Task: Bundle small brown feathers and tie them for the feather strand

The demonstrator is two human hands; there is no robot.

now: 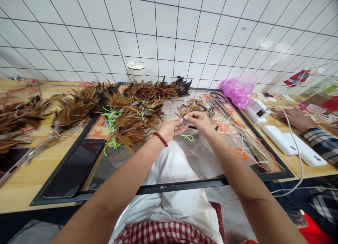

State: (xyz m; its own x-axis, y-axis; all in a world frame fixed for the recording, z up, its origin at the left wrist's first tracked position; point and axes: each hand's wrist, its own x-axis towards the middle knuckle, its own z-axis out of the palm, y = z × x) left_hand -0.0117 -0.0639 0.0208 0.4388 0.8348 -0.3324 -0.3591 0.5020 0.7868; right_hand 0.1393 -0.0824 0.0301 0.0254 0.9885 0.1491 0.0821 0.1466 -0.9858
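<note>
My left hand [171,128], with a dark red bead bracelet [160,139] at the wrist, meets my right hand [201,122] above the middle of a clear, black-framed panel [182,185]. Both are closed in a pinch, fingertips nearly touching, on something small that I cannot make out. Just below the fingers shows a bright green cord loop [187,136]; whether it joins what I pinch is unclear. Behind my right hand lies a loose heap of brown feathers [196,106]. Left of my hands are bunches of brown feathers [129,127] tied with green cord.
A black phone [75,168] lies on the panel's left side. White and pink cords [241,135], glasses [219,97] and a purple plastic bag [239,91] are at right. White power banks [294,145] and another person's hand [295,118] are farther right. A white cup [136,70] stands behind.
</note>
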